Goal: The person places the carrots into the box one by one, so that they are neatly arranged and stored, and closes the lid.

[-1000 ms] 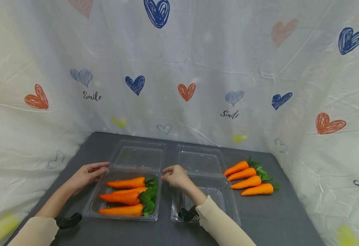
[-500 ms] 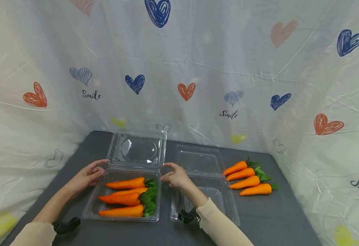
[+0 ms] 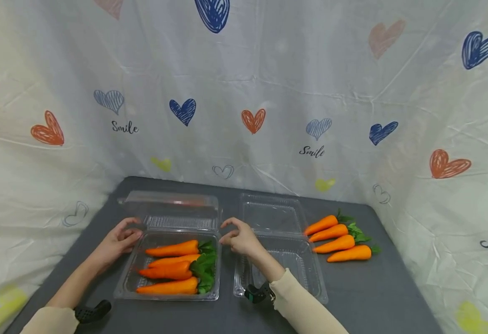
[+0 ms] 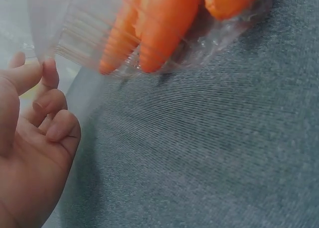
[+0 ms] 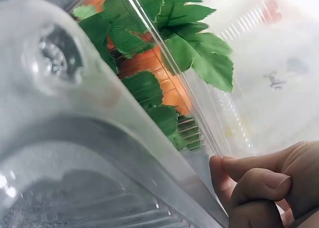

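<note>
In the head view several orange carrots (image 3: 174, 248) with green leaves lie in the left clear plastic container (image 3: 166, 298). Its hinged lid (image 3: 183, 202) is lifted off the table at the back and partly blurred. My left hand (image 3: 120, 241) pinches the lid's left edge between thumb and index finger, as the left wrist view shows, the other fingers curled in. On the other side my right hand (image 3: 241, 239) pinches the lid's right edge with thumb and index fingertips (image 5: 224, 164). Leaves (image 5: 199, 53) show through the plastic in the right wrist view.
To the right stands a second clear container (image 3: 283, 260), its lid (image 3: 273, 211) laid back on the table. Several more carrots (image 3: 350, 253) lie side by side beyond it. A curtain (image 3: 244, 69) printed with hearts surrounds the grey table (image 3: 377, 297).
The left container's lid, flat on the table a second ago, has swung up about its hinge. Both hands have closed on its edges and stay near its back corners.
</note>
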